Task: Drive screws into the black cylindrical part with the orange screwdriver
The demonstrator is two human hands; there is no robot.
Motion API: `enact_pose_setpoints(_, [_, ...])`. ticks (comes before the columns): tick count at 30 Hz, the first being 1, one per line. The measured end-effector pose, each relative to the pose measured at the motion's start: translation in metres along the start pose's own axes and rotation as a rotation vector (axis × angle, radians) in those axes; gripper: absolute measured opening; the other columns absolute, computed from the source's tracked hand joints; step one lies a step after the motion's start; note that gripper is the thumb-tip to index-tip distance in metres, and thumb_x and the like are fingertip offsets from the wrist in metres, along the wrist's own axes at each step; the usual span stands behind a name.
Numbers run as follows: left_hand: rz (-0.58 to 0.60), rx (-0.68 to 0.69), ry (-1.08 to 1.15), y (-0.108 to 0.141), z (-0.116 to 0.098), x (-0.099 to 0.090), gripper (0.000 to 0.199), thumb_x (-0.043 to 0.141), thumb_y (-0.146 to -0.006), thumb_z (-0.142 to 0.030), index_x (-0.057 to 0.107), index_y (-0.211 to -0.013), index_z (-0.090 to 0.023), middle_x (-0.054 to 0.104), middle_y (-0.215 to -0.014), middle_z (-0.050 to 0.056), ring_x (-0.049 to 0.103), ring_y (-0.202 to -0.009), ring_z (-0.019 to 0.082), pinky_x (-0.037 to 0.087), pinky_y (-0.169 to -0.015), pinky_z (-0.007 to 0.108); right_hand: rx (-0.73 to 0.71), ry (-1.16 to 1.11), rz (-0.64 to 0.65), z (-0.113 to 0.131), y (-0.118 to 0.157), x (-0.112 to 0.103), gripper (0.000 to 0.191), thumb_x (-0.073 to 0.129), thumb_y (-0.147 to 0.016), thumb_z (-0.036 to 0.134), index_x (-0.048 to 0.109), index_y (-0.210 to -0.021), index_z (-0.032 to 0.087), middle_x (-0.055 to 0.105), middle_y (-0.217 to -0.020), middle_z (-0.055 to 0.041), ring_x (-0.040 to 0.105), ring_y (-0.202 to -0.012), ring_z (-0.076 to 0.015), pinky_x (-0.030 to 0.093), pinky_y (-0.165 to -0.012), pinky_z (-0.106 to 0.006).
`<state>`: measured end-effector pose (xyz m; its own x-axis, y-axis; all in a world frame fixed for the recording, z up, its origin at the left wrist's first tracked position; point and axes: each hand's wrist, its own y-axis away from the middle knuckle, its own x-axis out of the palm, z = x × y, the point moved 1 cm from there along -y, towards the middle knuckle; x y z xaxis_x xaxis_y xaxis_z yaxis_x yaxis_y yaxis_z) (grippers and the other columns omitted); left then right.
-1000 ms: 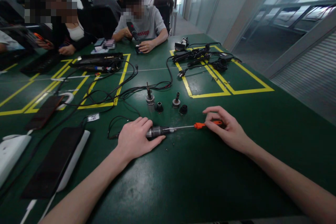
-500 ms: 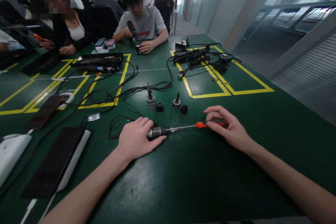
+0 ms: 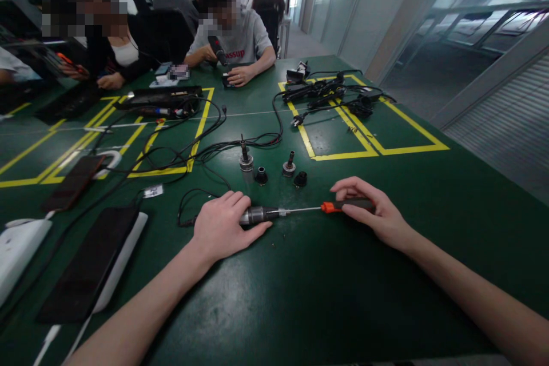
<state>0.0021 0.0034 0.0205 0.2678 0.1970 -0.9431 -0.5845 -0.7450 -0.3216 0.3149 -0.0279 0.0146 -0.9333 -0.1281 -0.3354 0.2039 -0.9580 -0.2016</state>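
My left hand [image 3: 223, 226] is wrapped over a dark cylindrical tool body [image 3: 256, 215] lying on the table, with a cable at its left end. At its right end is a narrow metal nose, which the shaft tip of a screwdriver [image 3: 328, 207] meets. My right hand [image 3: 373, 206] has its fingers closed around the screwdriver's orange and dark handle. Beyond the hands stand two metal motor-like parts, one at left [image 3: 246, 161] and one at right [image 3: 289, 164]. Beside them are two small black caps, a left one [image 3: 261, 176] and a right one [image 3: 301, 179].
Black cables [image 3: 240, 143] run across the green table [image 3: 317, 297]. A phone [image 3: 92, 263] lies on a white block at the left. Yellow tape [image 3: 343, 156] frames a pile of black cords [image 3: 317, 91]. Across the table a person [image 3: 240, 40] handles a black tool.
The screwdriver has turned in my right hand, so more of its dark handle shows. My right fingers have shifted slightly; my left hand stays put.
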Motion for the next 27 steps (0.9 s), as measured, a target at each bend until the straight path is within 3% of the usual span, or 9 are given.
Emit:
enact_pose_setpoints(4, [-0.008,0.005,-0.012,0.0,0.0004,0.0004,0.044,0.064,-0.091,-0.062,0.061,-0.077,-0.02,0.066,-0.073,0.003,0.062,-0.067,0.019,0.045,-0.058,0.031,0.137,-0.013,0.038,-0.0032,0.0009,0.001,0.036,0.058,-0.1,0.057,0.067,-0.105,0.023,0.048,-0.06,0.0051,0.044,-0.048,-0.0132,0.036,-0.044,-0.024])
enact_pose_setpoints(6, [-0.006,0.007,-0.01,-0.0003,0.0004,0.0005,0.044,0.064,-0.091,-0.062,0.061,-0.077,-0.02,0.066,-0.073,0.003,0.062,-0.067,0.019,0.045,-0.058,0.031,0.158,-0.009,0.033,-0.0039,0.0009,0.0014,0.034,0.062,-0.099,0.056,0.067,-0.106,0.023,0.05,-0.061,0.0049,0.045,-0.048,-0.0129,0.037,-0.045,-0.024])
enact_pose_setpoints(11, [-0.004,0.011,-0.009,-0.0008,0.0001,-0.0001,0.045,0.063,-0.091,-0.063,0.061,-0.076,-0.021,0.065,-0.072,0.002,0.062,-0.066,0.019,0.045,-0.058,0.031,0.04,0.04,-0.09,-0.0022,-0.001,-0.0013,0.036,0.078,-0.086,0.054,0.069,-0.107,0.025,0.066,-0.089,-0.0032,0.065,-0.074,-0.0197,0.055,-0.064,-0.029])
enact_pose_setpoints(17, [-0.007,0.006,0.012,-0.0006,0.0,-0.0006,0.044,0.062,-0.092,-0.062,0.061,-0.076,-0.021,0.066,-0.072,0.003,0.062,-0.066,0.019,0.045,-0.057,0.031,0.112,0.009,0.041,-0.0054,-0.0006,-0.0017,0.037,0.059,-0.1,0.058,0.071,-0.099,0.023,0.055,-0.062,0.0014,0.051,-0.051,-0.0152,0.044,-0.048,-0.028])
enact_pose_setpoints(20, [-0.009,0.003,0.014,-0.0001,0.0005,0.0001,0.045,0.061,-0.092,-0.063,0.061,-0.077,-0.021,0.066,-0.073,0.002,0.062,-0.066,0.019,0.046,-0.058,0.031,0.084,0.028,0.001,-0.0053,0.0003,-0.0011,0.032,0.068,-0.095,0.054,0.071,-0.103,0.023,0.063,-0.074,-0.0014,0.057,-0.058,-0.0165,0.05,-0.052,-0.029])
enact_pose_setpoints(24, [-0.016,0.009,0.007,0.0002,0.0015,0.0011,0.045,0.063,-0.091,-0.063,0.061,-0.078,-0.02,0.067,-0.074,0.003,0.063,-0.068,0.02,0.046,-0.058,0.032,-0.024,0.057,-0.061,-0.0034,0.0007,-0.001,0.034,0.077,-0.088,0.048,0.07,-0.112,0.025,0.068,-0.096,-0.005,0.068,-0.084,-0.0225,0.059,-0.075,-0.034])
enact_pose_setpoints(27, [-0.011,0.005,0.002,-0.0003,0.0017,0.0011,0.044,0.064,-0.091,-0.062,0.061,-0.077,-0.02,0.066,-0.074,0.003,0.063,-0.068,0.02,0.046,-0.058,0.032,-0.008,0.043,-0.005,-0.0039,0.0004,-0.0006,0.031,0.066,-0.097,0.05,0.069,-0.114,0.024,0.066,-0.083,-0.0029,0.064,-0.07,-0.0191,0.055,-0.063,-0.03])
